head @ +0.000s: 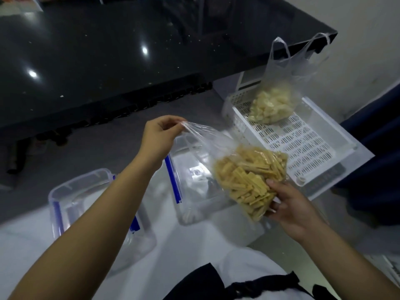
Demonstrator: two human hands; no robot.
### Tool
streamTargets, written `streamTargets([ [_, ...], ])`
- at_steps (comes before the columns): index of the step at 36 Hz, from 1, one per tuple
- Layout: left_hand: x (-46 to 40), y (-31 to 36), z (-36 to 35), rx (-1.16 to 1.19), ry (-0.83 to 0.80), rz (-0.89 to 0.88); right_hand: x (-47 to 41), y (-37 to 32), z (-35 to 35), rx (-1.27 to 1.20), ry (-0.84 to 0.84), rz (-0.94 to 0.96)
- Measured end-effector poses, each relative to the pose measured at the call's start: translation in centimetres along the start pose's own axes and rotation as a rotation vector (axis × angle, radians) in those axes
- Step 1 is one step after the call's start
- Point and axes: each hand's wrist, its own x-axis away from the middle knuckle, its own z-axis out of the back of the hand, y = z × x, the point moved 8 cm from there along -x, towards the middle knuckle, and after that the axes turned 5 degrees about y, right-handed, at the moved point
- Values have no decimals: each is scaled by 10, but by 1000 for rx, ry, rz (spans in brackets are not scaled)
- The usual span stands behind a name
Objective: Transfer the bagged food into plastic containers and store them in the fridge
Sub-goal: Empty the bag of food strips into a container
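Note:
A clear bag of yellow food sticks (pixel 249 178) hangs tilted over an open clear plastic container (pixel 190 185) with blue clips. My left hand (pixel 160 137) pinches the bag's open top, pulled up and to the left. My right hand (pixel 290 204) cups the bag's full bottom from below. A second clear container (pixel 71 195) with blue clips stands to the left, partly hidden by my left forearm. Another tied bag of pale food pieces (pixel 270 107) rests in a white slotted basket (pixel 303 148) at the right.
A black glossy counter (pixel 108 61) runs across the back, its edge just beyond the containers. The containers and basket stand on a white surface (pixel 194 245). A dark blue object (pixel 374 161) borders the basket on the right.

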Motion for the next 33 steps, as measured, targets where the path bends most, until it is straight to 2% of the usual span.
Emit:
streamTargets([
  [7,-6,-23,-10,-63,-46,69,14,17,2,-26,21,-77],
  [15,13,-28,-14,-23,-89,119,28,31,16,-28,28,-140],
  [23,50,-49,-6,71,-54,246,38,8,31,90,-1,-55],
  [33,60,-32,7,45,48,121,32,-32,30,212,-21,-17],
])
